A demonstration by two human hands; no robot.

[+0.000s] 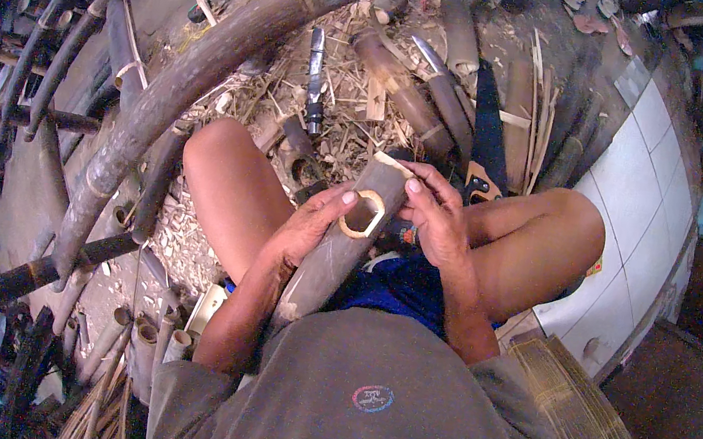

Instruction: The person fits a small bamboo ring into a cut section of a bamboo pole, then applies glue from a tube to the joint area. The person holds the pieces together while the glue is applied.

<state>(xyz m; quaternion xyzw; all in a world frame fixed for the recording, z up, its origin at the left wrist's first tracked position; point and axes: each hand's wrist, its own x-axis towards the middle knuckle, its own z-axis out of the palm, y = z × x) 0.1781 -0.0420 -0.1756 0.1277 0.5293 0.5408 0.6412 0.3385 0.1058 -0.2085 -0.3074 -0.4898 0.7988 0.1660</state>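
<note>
Both hands grip one bamboo section (pixel 339 249): left hand (pixel 311 223) beside its cut hole (pixel 363 213), right hand (pixel 436 217) near the top end. Shavings (pixel 338 120) cover the floor.

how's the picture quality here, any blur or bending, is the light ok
Head view: even daylight, no harsh glare; fisheye bends the big bamboo pole and tiles near the rim; corners black; the left hand, right hand and bamboo piece look sharp.

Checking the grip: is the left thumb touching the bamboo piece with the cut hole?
Touching. The head view shows the left hand wrapped on the bamboo piece, thumb tip pressed on the hole's rim.
</note>
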